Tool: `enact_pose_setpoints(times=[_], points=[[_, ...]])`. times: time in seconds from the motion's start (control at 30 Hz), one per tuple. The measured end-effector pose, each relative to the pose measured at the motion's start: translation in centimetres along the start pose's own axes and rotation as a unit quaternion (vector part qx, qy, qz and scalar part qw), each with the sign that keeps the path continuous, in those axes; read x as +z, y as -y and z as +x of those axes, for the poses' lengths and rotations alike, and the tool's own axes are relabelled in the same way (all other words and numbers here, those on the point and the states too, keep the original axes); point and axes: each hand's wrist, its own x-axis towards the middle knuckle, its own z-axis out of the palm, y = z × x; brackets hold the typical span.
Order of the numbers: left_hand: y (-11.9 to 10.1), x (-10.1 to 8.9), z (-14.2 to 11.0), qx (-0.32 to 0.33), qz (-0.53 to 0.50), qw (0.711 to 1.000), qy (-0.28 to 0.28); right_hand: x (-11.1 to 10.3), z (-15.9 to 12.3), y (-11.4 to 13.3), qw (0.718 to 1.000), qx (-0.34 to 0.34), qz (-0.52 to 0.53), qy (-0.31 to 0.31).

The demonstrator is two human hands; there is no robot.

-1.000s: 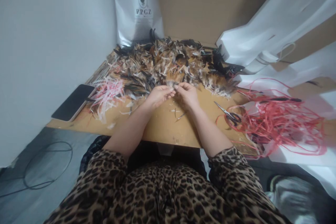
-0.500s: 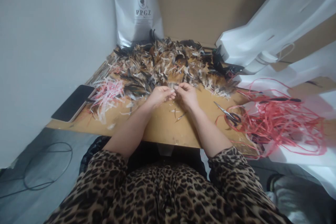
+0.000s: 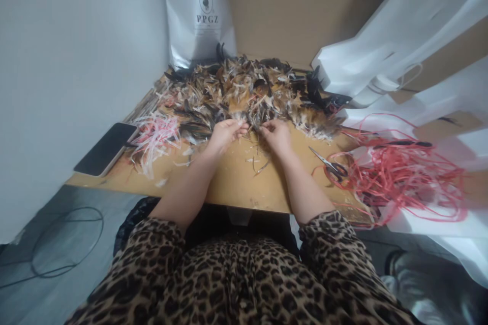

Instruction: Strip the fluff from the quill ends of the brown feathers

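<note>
Head view: a broad pile of feathers [image 3: 213, 94], brown, black and cream, spreads over a yellowish-brown tabletop [image 3: 244, 183]. At the pile's near edge, the left hand [image 3: 224, 136] has its thumb and fingers drawn together at the pale base of a brown feather tuft [image 3: 237, 106], which it pinches; the tuft points away from the person, with the pile directly behind it. The right hand [image 3: 277, 137] is also at the near edge of the pile, a little to the right and apart from the left. Its fingers are curled, with the tips close together beside thin dark strands [image 3: 263, 111] at the pile's edge; whether they grip any of these cannot be told.

In front of the pile, between the forearms, a few loose dark slivers [image 3: 261, 168] lie on the tabletop. Against the pile's left front side rests a bunch of pink and white plastic strips [image 3: 158, 134], and farther left of the pile lies a smartphone [image 3: 107, 149], its screen dark. Scissors [image 3: 330, 163] with black handles lie in front of the pile's right end, and a loose tangle of red plastic ribbon [image 3: 406, 177] spreads to the right of the pile. Behind the pile's left half stands a silvery bag [image 3: 202, 40], printed with a rabbit head and "PPGZ"; a brown panel [image 3: 297, 10] rises behind the rest of the pile.
</note>
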Motion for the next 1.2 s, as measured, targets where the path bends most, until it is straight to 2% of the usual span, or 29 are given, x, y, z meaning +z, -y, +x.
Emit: enact_pose_setpoints(times=[0.1, 0.17, 0.23, 0.33, 0.43, 0.5, 0.7, 0.87, 1.2], points=[[0.0, 0.0, 0.0, 0.001, -0.004, 1.0, -0.003, -0.2, -0.4, 0.6, 0.991, -0.006, -0.124, 0.053], [0.0, 0.0, 0.0, 0.002, -0.001, 1.0, -0.006, -0.4, -0.4, 0.8, 0.989, -0.008, -0.131, 0.064], [-0.1, -0.1, 0.0, 0.003, 0.003, 1.0, -0.007, -0.6, -0.2, 0.8, 0.995, -0.026, -0.077, 0.051], [-0.2, -0.1, 0.0, 0.003, 0.001, 1.0, -0.007, -0.9, 0.0, 0.9, 0.997, -0.035, 0.064, 0.033], [-0.4, 0.1, -0.1, 0.005, -0.007, 1.0, -0.012, -1.2, 0.1, 1.3, 0.981, -0.005, 0.186, 0.058], [-0.7, 0.2, -0.2, 0.008, -0.015, 1.0, -0.012, -1.4, 0.0, 1.5, 0.97, 0.008, 0.233, 0.074], [-1.2, 0.2, -0.5, 0.008, -0.013, 1.0, -0.016, -1.9, -0.3, 2.1, 0.965, 0.028, 0.255, 0.061], [-1.3, 0.0, -0.5, 0.023, 0.008, 1.0, 0.006, -2.5, -0.3, 2.5, 0.967, 0.031, 0.244, 0.066], [-0.4, -0.6, 0.0, 0.053, 0.136, 0.988, 0.054, -2.9, 0.0, 1.8, 0.933, 0.05, 0.336, 0.121]])
